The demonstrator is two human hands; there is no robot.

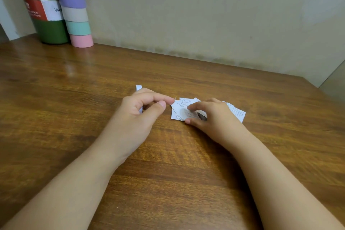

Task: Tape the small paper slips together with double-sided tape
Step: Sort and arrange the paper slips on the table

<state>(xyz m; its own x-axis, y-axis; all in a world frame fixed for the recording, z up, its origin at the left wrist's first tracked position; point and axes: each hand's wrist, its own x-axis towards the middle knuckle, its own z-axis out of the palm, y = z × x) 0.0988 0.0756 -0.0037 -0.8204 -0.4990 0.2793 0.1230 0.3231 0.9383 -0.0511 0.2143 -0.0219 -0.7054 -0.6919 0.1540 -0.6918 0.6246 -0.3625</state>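
Note:
A small stack of printed white paper slips (182, 109) lies on the wooden table (74, 99). My right hand (214, 117) rests on it, index finger pressing the top slip and thumb at the stack's near edge. More slips (237, 112) stick out from under that hand on the right. My left hand (138, 112) is curled around a white roll of double-sided tape (139, 87); only parts of the roll show above the knuckles and in the gap by the thumb. The left index fingertip and thumb are pinched together, touching the stack's left corner.
A green bottle (46, 15) with a red and white label stands at the back left against the wall. Beside it rises a stack of pastel tape rolls (74, 9). A small dark object (202, 116) lies under my right hand's fingers.

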